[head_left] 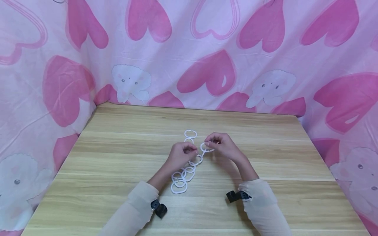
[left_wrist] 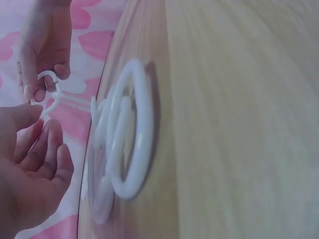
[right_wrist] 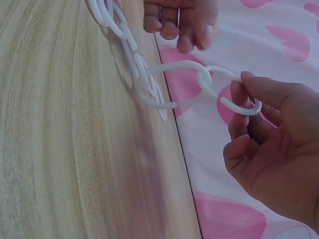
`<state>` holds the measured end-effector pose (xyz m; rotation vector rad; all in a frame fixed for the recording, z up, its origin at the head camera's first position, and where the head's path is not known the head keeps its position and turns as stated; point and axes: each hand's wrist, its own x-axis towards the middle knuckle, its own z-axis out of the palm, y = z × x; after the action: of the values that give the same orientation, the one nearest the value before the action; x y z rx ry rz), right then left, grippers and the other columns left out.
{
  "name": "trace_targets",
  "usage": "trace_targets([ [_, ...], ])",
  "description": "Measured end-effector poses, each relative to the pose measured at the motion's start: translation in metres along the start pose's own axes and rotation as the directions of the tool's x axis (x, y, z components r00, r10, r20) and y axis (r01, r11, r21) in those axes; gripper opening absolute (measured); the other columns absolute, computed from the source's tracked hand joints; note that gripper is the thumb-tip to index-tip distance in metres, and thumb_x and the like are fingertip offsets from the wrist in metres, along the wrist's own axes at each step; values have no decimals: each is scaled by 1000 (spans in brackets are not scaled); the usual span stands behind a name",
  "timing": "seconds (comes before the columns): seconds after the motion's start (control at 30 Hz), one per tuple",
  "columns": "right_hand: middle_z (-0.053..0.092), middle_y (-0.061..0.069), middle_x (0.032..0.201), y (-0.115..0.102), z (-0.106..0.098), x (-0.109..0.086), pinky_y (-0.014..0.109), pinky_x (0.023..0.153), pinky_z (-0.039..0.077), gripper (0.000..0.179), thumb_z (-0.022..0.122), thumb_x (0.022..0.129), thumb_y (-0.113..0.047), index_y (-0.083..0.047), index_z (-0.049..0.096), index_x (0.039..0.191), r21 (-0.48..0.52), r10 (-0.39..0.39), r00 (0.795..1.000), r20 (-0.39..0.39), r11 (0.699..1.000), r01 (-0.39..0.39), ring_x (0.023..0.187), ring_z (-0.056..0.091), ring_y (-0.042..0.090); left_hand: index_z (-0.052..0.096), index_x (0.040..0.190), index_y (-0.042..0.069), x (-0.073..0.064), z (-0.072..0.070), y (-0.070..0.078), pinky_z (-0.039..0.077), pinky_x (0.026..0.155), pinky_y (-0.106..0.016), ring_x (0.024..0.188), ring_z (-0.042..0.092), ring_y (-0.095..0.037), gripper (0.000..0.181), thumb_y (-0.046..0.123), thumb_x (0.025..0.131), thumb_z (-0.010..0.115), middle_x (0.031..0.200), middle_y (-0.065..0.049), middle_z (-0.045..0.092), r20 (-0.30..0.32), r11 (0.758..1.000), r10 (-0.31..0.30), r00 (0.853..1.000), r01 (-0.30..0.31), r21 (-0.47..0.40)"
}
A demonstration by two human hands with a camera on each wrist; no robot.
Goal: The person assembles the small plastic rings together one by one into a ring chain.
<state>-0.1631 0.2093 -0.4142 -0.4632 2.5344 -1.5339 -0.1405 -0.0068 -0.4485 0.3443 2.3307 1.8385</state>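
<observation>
My right hand (head_left: 224,146) pinches the end link of a white plastic chain between thumb and fingers. In the right wrist view this link (right_wrist: 239,108) has a gap in its side and hooks through a second oval link (right_wrist: 182,64), raised off the table. The rest of the chain (head_left: 178,192) trails toward the front and bunches up on the wood. Beside the raised part hovers my left hand (head_left: 180,156), fingers loosely bent; in the right wrist view its fingertips (right_wrist: 185,44) are apart from the links.
Two more white links lie beyond my left hand, the farther one (head_left: 190,138) an oval. The wooden table (head_left: 118,141) is bordered by a pink heart-patterned curtain (head_left: 165,65) at the back and sides. Each wrist wears a black camera strap (head_left: 236,196).
</observation>
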Motion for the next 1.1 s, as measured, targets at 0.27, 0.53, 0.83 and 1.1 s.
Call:
trace_targets([
  [0.27,69,15,89,-3,0,-2,19,68,46,13,65,95,-4,6,71,101,31,-13,997,76,999,10,76,55,4,74,97,-1,1,7,6,55,65,-18,73,67,-10,10,6,89,74,93,-16,76,-28,999,-25,999,24,-37],
  [0.53,71,6,90,-4,0,-3,19,71,50,14,64,96,-3,8,70,103,110,-17,990,143,994,1,78,59,4,75,100,0,-1,8,4,55,67,-17,75,66,-10,14,6,88,75,95,-16,76,-24,997,-51,998,50,-51],
  [0.83,72,5,93,-3,1,-2,20,79,52,22,58,100,-7,12,68,109,155,-9,979,203,988,-23,84,63,5,74,99,-5,-3,7,-1,55,65,-16,73,65,-6,12,2,89,73,92,-20,76,8,999,-25,1000,25,-46],
  [1.1,72,17,98,11,-2,6,19,80,52,29,56,103,-11,15,65,113,115,38,987,157,992,-56,86,62,3,75,96,-4,-4,6,-6,55,66,-16,72,65,-5,11,1,87,75,91,-19,76,27,998,-31,999,32,-46],
])
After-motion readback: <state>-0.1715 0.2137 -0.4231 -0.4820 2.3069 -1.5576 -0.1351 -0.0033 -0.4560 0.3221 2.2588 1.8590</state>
